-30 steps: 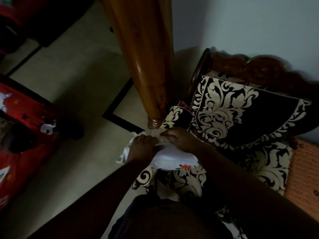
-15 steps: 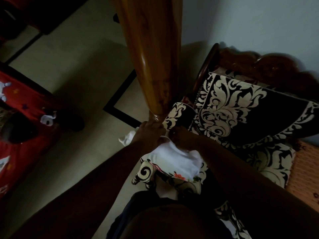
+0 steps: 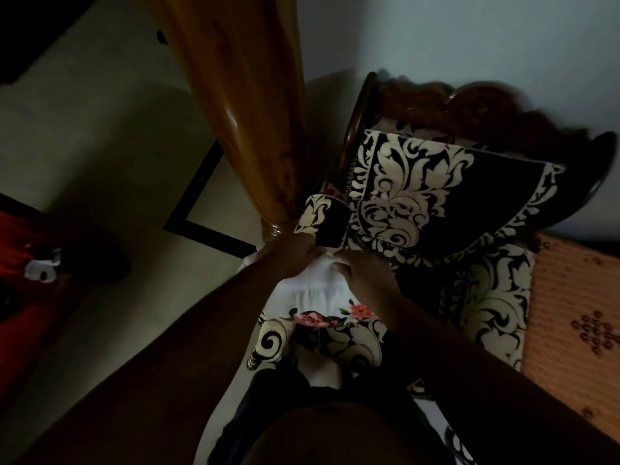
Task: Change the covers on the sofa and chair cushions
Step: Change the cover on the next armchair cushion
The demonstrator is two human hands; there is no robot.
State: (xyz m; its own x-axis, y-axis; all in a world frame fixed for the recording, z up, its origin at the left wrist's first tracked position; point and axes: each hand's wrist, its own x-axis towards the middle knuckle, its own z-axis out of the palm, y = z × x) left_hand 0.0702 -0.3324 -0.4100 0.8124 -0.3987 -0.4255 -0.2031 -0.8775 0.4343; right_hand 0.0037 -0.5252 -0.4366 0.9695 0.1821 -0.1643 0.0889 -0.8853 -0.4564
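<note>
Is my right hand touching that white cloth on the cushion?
Touching. The head view shows the right hand resting on the white cloth, its fingers curled onto the top edge, opposite the left hand.

Both hands (image 3: pixel 330 263) on white cover (image 3: pixel 313 290)

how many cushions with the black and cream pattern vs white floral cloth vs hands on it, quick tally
Black-and-cream cushions: 3: back cushion, seat cushion, held cushion
White floral cover: 1
Hands on it: 2: left hand, right hand
Total: 6
</note>
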